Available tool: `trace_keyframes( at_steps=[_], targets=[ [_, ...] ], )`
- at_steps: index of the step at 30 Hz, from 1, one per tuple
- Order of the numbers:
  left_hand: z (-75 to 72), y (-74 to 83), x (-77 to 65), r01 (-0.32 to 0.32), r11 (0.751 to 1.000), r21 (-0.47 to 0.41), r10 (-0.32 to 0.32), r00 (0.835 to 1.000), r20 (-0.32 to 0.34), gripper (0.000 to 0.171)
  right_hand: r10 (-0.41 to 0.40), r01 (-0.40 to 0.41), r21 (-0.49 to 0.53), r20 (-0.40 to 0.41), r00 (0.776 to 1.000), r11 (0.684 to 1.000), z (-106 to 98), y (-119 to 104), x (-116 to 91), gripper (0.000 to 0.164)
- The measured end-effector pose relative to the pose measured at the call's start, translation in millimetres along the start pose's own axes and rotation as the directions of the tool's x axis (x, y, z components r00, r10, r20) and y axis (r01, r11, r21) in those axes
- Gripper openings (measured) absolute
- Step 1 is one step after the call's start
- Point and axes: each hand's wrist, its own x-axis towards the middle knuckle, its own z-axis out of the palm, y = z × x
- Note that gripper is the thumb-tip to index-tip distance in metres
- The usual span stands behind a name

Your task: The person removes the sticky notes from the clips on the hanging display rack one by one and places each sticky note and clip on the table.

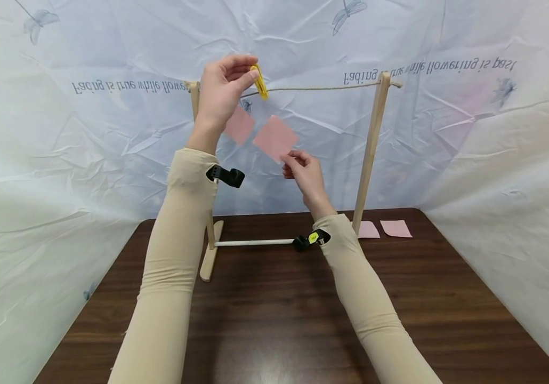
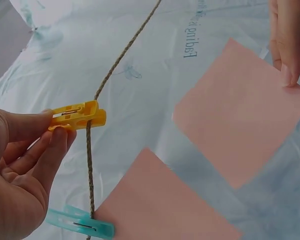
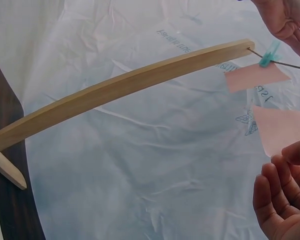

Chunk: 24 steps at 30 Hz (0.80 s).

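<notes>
Raised at the twine line (image 1: 322, 88), my left hand (image 1: 221, 90) pinches a yellow clothespin (image 1: 260, 85) between thumb and fingers. In the left wrist view, the clothespin's nose overlaps the twine. My right hand (image 1: 307, 173), lower and to the right, pinches a pink paper square (image 1: 275, 137) by its bottom corner. That square is tilted like a diamond, its top corner below the clothespin. Another pink square (image 2: 160, 205) hangs from the twine by a teal clothespin (image 2: 92, 227), partly behind my left hand in the head view.
The twine runs between two wooden posts (image 1: 372, 149), joined low down by a white rod (image 1: 255, 243). Two more pink squares (image 1: 396, 228) lie on the dark wooden table (image 1: 274, 320) by the right post. A printed curtain (image 1: 303, 64) surrounds the table at the back and sides.
</notes>
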Motion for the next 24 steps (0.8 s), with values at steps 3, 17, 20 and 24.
trace_keyframes(
  at_steps=[3,17,20,24],
  targets=[
    [0.9,1.7,0.3,-0.022,0.999,0.029,0.022,1.000,-0.016,0.025,0.001,-0.001,0.013,-0.004,1.000,1.000,-1.3,-0.9,-0.4,0.023],
    [0.7,1.9,-2.0,0.001,0.985,0.170,0.020,0.992,-0.124,0.027,-0.029,0.029,0.009,0.007,1.000,1.000,-8.3,1.8,-4.7,0.018],
    [-1.5,4.9,-1.5,0.015,0.983,0.180,0.010,0.990,-0.138,0.027,-0.041,0.040,-0.021,-0.014,0.999,0.999,-11.3,3.0,-4.4,0.021],
    [-6.3,6.8,-1.7,-0.022,0.989,0.143,0.043,0.989,-0.139,0.027,-0.057,0.054,-0.050,-0.051,0.997,0.997,-18.4,4.0,-3.8,0.023]
  ],
)
